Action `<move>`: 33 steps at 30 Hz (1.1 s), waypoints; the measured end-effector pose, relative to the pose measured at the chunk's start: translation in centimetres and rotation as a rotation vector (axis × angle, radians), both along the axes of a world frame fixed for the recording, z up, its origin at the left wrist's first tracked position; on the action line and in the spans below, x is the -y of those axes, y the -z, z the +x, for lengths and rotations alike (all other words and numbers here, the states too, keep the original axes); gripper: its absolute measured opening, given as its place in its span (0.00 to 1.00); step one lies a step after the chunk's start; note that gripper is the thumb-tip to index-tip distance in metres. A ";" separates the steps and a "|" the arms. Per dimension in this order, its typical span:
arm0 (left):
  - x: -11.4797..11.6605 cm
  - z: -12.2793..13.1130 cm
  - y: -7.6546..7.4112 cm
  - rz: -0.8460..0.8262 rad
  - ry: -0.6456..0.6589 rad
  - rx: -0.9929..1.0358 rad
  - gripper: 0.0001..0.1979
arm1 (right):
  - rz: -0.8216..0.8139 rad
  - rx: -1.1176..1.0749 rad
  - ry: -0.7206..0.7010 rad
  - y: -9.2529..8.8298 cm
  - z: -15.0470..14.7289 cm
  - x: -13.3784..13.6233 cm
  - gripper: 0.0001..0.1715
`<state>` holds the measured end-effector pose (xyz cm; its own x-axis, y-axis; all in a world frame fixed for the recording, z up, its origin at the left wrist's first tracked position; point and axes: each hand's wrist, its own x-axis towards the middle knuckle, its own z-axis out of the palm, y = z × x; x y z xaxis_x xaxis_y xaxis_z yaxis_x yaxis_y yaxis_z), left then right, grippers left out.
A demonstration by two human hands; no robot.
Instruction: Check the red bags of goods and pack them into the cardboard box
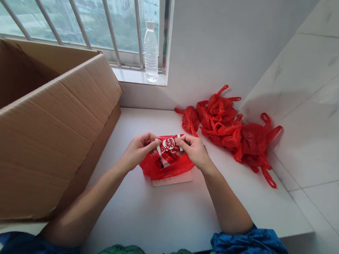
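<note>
A red-and-white snack packet (168, 145) is pinched by left hand (138, 151) and right hand (194, 150) over a red bag (165, 170).

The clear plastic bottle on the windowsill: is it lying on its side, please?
No, the clear plastic bottle stands upright on the white windowsill.

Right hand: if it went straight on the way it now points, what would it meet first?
The right hand would meet the red-and-white packet that it pinches at its edge. Beyond that lies the left hand, though depth is hard to judge from this view.
</note>
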<state>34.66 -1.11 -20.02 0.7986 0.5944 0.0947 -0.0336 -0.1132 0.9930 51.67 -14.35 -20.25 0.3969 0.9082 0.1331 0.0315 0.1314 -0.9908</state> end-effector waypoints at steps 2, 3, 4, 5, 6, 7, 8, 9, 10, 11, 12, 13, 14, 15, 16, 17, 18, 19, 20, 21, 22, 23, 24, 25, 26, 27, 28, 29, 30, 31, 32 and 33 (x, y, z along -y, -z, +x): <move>0.2 0.0 -0.1 -0.003 0.003 0.002 0.19 | -0.005 0.030 0.014 -0.1 -0.1 0.1 0.23; 0.3 -0.1 -0.2 -0.014 0.019 -0.005 0.20 | -0.009 0.044 0.023 -0.1 -0.2 0.1 0.23; 0.5 -0.1 -0.3 -0.032 0.048 -0.016 0.20 | -0.014 0.057 0.032 -0.2 -0.3 0.1 0.23; 0.7 -0.2 -0.5 -0.051 0.088 -0.029 0.22 | -0.018 0.071 0.044 -0.2 -0.3 0.1 0.23; 0.8 -0.2 -0.6 -0.065 0.133 -0.041 0.24 | -0.021 0.088 0.056 -0.2 -0.3 0.2 0.23; 1.0 -0.3 -0.8 -0.072 0.174 -0.047 0.27 | -0.021 0.105 0.068 -0.2 -0.3 0.2 0.23; 1.1 -0.3 -0.9 -0.069 0.206 -0.045 0.29 | -0.020 0.124 0.077 -0.2 -0.3 0.2 0.22; 1.1 -0.4 -1.0 -0.058 0.225 -0.038 0.30 | -0.017 0.143 0.084 -0.2 -0.3 0.2 0.22; 1.1 -0.4 -1.0 -0.040 0.235 -0.030 0.31 | -0.014 0.160 0.085 -0.2 -0.2 0.2 0.22; 1.0 -0.5 -1.0 -0.017 0.238 -0.023 0.31 | -0.012 0.174 0.079 -0.1 -0.2 0.2 0.23; 0.9 -0.5 -0.9 0.017 0.234 -0.021 0.31 | -0.013 0.188 0.069 -0.1 -0.1 0.2 0.23; 0.7 -0.6 -0.7 0.069 0.222 -0.029 0.31 | -0.013 0.204 0.059 -0.1 0.1 0.3 0.23; 0.5 -0.7 -0.6 0.143 0.197 -0.048 0.30 | -0.015 0.228 0.057 -0.1 0.3 0.4 0.23; 0.3 -0.7 -0.4 0.238 0.164 -0.081 0.29 | -0.021 0.267 0.068 -0.1 0.5 0.5 0.23; 0.1 -0.8 -0.2 0.346 0.132 -0.128 0.27 | -0.037 0.330 0.094 -0.2 0.8 0.7 0.23; 0.0 -0.8 0.0 0.463 0.108 -0.193 0.24 | -0.065 0.419 0.128 -0.2 1.1 0.9 0.23; -0.2 -0.8 0.2 0.580 0.095 -0.278 0.20 | -0.108 0.536 0.161 -0.3 1.4 1.1 0.23; -0.3 -0.8 0.5 0.692 0.096 -0.383 0.16 | -0.168 0.670 0.187 -0.3 1.7 1.3 0.22; -0.3 -0.7 0.7 0.798 0.103 -0.497 0.13 | -0.242 0.807 0.205 -0.3 1.9 1.4 0.21; -0.2 -0.6 0.9 0.895 0.114 -0.614 0.12 | -0.322 0.933 0.216 -0.3 2.0 1.5 0.20; -0.1 -0.5 1.1 0.979 0.120 -0.716 0.12 | -0.402 1.037 0.226 -0.2 2.0 1.4 0.19; 0.1 -0.4 1.3 1.051 0.126 -0.789 0.11 | -0.485 1.116 0.242 0.0 1.9 1.3 0.18; 0.4 -0.3 1.5 1.106 0.130 -0.834 0.11 | -0.567 1.177 0.266 0.2 1.7 1.1 0.18; 0.6 -0.3 1.6 1.144 0.136 -0.857 0.12 | -0.646 1.224 0.292 0.4 1.4 0.9 0.18; 0.8 -0.2 1.8 1.168 0.141 -0.874 0.15 | -0.715 1.265 0.314 0.6 1.1 0.7 0.19; 1.0 -0.2 1.9 1.177 0.150 -0.893 0.21 | -0.764 1.302 0.330 0.7 0.7 0.5 0.18; 1.2 -0.2 1.9 1.178 0.161 -0.915 0.27 | -0.785 1.333 0.336 0.9 0.2 0.4 0.17; 1.2 -0.3 2.0 1.171 0.174 -0.943 0.32 | -0.767 1.356 0.325 1.0 -0.2 0.2 0.16; 1.2 -0.4 2.0 1.161 0.189 -0.969 0.36 | -0.717 1.363 0.289 1.1 -0.6 0.1 0.15; 1.2 -0.4 2.0 1.152 0.204 -0.987 0.39 | -0.652 1.352 0.231 1.2 -1.0 0.0 0.14; 1.1 -0.5 2.0 1.142 0.218 -1.002 0.41 | -0.584 1.329 0.160 1.4 -1.3 -0.1 0.15; 0.9 -0.5 2.0 1.132 0.229 -1.012 0.43 | -0.532 1.298 0.089 1.6 -1.6 -0.2 0.16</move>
<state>34.14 -2.04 -22.00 0.8665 0.4461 -0.2239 0.4597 -0.8880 0.0097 50.07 -14.16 -21.86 0.3159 0.9438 0.0968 0.9382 -0.2956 -0.1799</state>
